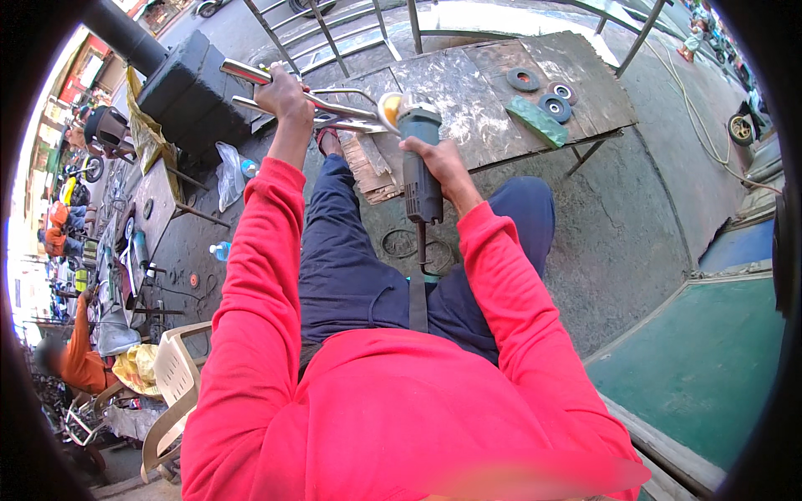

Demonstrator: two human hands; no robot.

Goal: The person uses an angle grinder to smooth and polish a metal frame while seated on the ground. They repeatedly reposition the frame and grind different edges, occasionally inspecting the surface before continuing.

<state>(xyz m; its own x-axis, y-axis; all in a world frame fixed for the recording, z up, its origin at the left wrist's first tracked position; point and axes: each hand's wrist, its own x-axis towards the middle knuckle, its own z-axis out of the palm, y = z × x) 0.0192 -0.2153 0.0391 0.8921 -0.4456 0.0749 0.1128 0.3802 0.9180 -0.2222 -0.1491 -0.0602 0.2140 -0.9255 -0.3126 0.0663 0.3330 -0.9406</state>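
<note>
My left hand (284,93) is closed around a shiny chrome tube (244,72), part of a piece with several bars slanting over the left side of the wooden table (455,92). My right hand (440,167) wraps round the green and black body of an angle grinder (423,196). A yellow and white buffing wheel (389,107) sits at the grinder's far end, close to the tubes' right ends; whether it touches them I cannot tell. The grinder's cord runs down between my legs.
On the table's right lie several round discs (523,79) and a green block (537,123). A black box-shaped block (196,92) stands at the left. A plastic bag (231,177), a bottle (220,250) and a beige chair (177,367) are left of me. People work at far left.
</note>
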